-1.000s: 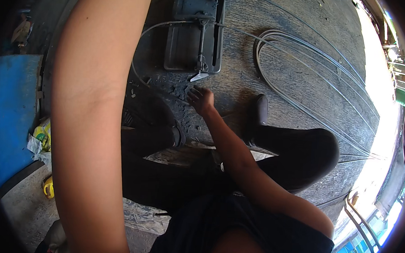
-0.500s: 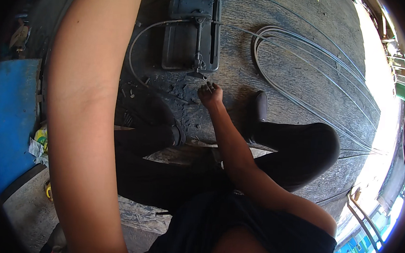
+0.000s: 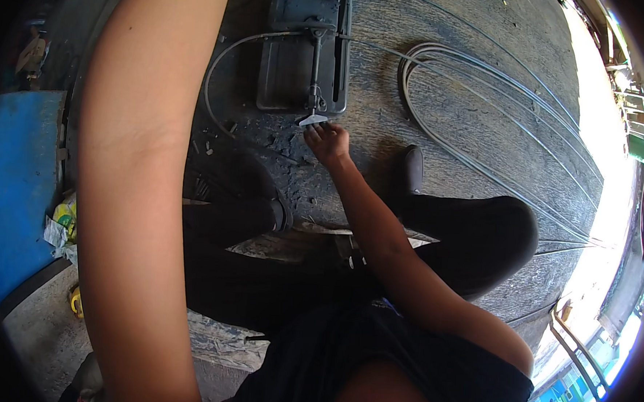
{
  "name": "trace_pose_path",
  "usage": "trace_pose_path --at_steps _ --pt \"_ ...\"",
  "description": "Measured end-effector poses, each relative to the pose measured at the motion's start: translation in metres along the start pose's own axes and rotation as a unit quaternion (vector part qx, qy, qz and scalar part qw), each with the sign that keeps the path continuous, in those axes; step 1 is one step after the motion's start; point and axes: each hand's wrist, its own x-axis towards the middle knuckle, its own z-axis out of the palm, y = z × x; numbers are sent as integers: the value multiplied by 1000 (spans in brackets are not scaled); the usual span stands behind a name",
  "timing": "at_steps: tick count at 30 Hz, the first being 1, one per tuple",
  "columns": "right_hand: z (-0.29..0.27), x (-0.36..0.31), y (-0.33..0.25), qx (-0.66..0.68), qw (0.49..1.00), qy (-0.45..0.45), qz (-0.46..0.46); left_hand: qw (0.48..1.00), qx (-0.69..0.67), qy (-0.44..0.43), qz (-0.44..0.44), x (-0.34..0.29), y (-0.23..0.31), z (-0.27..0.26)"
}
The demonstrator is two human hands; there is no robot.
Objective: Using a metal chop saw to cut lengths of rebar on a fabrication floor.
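Note:
My right hand point(image 3: 329, 143) reaches over the floor to the T-shaped crank handle point(image 3: 313, 120) at the near end of a screw rod point(image 3: 315, 68). Its fingers are loosely stretched out against the handle's underside, not wrapped round it. The screw rod belongs to the vise on a dark metal machine base point(image 3: 284, 90), seemingly a cut-off saw. A thin metal rod point(image 3: 232, 45) crosses the base by the vise and curves down to the floor on the left. My left arm point(image 3: 138, 162) runs up past the top edge, so its hand is out of sight.
Long loops of coiled metal rod point(image 3: 477, 154) spread across the floor at right. Small cut pieces and debris point(image 3: 202, 187) lie near my left shoe. My right shoe point(image 3: 412, 169) stands beside the coil. A blue panel point(image 3: 20, 185) stands at far left.
My right hand has moved slightly left and up to the crank handle, its fingers uncurling. The handle has turned, now showing a lighter face. My left arm has barely shifted.

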Motion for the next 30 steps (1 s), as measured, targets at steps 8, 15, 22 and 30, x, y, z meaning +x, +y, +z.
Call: trace_pose_path --at_steps 8,15,22,30 --pt "-34 28 -15 149 976 -86 -136 1000 13 1 12 4 -3 -1" --pt "-22 22 -7 -13 981 162 -106 1000 -5 3 9 5 -6 1" --pt "-43 20 19 80 956 -276 -57 1000 12 -8 11 3 -3 1" --pt "-5 1 -2 148 985 86 25 1000 13 -18 19 4 -5 -1"
